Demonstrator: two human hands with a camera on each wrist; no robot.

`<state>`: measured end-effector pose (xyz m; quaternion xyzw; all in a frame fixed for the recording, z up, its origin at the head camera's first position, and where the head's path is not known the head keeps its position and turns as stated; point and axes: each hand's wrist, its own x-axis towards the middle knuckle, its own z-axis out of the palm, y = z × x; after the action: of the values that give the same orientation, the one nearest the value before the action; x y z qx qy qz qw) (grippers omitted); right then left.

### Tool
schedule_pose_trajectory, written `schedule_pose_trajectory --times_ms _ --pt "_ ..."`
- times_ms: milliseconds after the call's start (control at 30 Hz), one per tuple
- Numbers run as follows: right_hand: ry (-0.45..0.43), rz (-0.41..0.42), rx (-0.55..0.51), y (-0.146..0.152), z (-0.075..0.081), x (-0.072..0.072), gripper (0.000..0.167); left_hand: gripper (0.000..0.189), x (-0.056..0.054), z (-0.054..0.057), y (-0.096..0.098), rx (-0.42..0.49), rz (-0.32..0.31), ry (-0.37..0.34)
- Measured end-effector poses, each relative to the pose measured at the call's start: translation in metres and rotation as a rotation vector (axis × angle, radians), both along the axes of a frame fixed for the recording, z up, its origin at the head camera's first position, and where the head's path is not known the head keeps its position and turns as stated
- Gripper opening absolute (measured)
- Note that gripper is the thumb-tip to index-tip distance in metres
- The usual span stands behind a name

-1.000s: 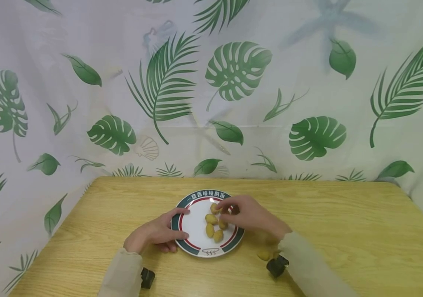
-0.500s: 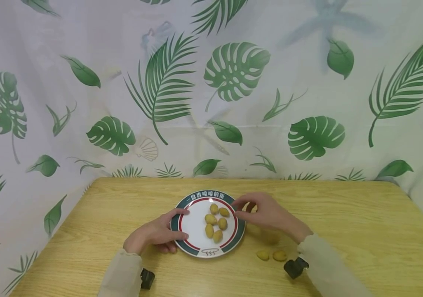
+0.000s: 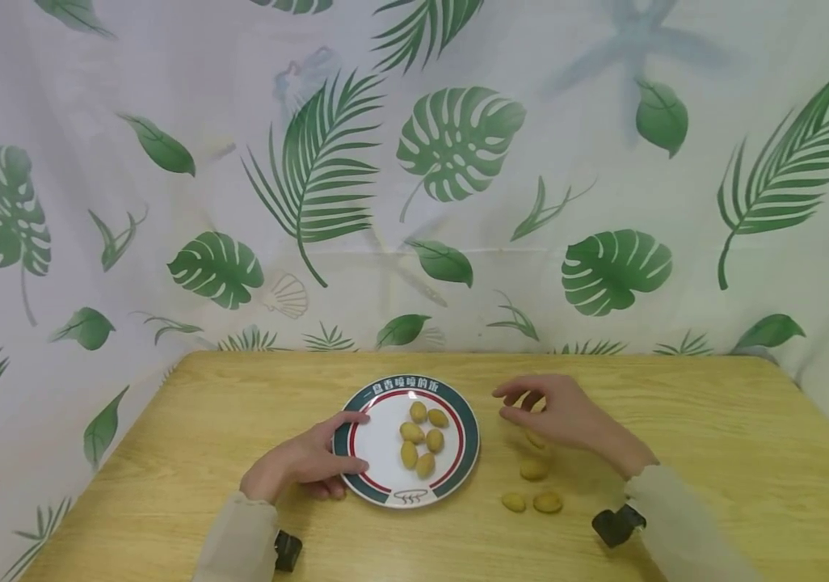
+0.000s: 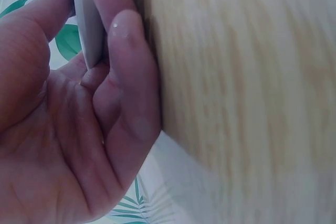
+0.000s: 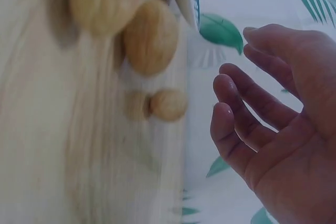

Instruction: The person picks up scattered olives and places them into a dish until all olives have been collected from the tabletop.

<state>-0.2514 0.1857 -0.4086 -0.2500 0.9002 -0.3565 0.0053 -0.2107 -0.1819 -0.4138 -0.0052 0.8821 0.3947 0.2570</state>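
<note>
My left hand point(image 3: 296, 457) grips the left rim of a round white plate point(image 3: 469, 449) with a dark green border and a red ring. In the left wrist view its curled fingers lie beside and under the plate's edge point(image 4: 90, 24). Several small yellow oval fruits point(image 3: 411, 433) sit on the right half of the plate; their exact kind is unclear. My right hand point(image 3: 567, 411) hovers right of the plate, over the table. Nothing shows between its loosely bent fingers in the right wrist view. Below it lie several more yellow fruits point(image 3: 548, 502), one partly hidden by the hand.
The wooden table point(image 3: 240, 420) has its back edge against a white curtain point(image 3: 356, 299) printed with green leaves. Three of the loose fruits appear close up in the right wrist view, the smallest fruit point(image 5: 169, 105) near the table's edge. Black straps point(image 3: 618, 525) sit at both wrists.
My right hand has left the fruits on the plate and moved right over the table, uncovering the loose fruits there. My left hand keeps its grip on the plate.
</note>
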Motion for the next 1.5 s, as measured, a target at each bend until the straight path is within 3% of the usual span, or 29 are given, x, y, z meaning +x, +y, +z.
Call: schedule_pose_trajectory --times_ms 467,800,1033,1500 --pt "0.004 -0.001 0.038 0.036 -0.012 -0.004 0.027 0.068 0.0 -0.002 -0.001 0.004 -0.008 0.01" --pt "-0.083 0.086 0.074 0.049 -0.016 -0.004 0.032 0.07 -0.001 -0.003 -0.001 0.016 -0.012 0.002" --pt "-0.076 0.142 0.062 0.048 -0.017 -0.004 0.033 0.069 -0.001 -0.003 -0.002 0.02 -0.013 0.001" --pt "-0.108 0.091 0.087 0.044 -0.02 -0.004 0.025 0.069 0.0 -0.002 -0.001 0.012 -0.003 -0.002"
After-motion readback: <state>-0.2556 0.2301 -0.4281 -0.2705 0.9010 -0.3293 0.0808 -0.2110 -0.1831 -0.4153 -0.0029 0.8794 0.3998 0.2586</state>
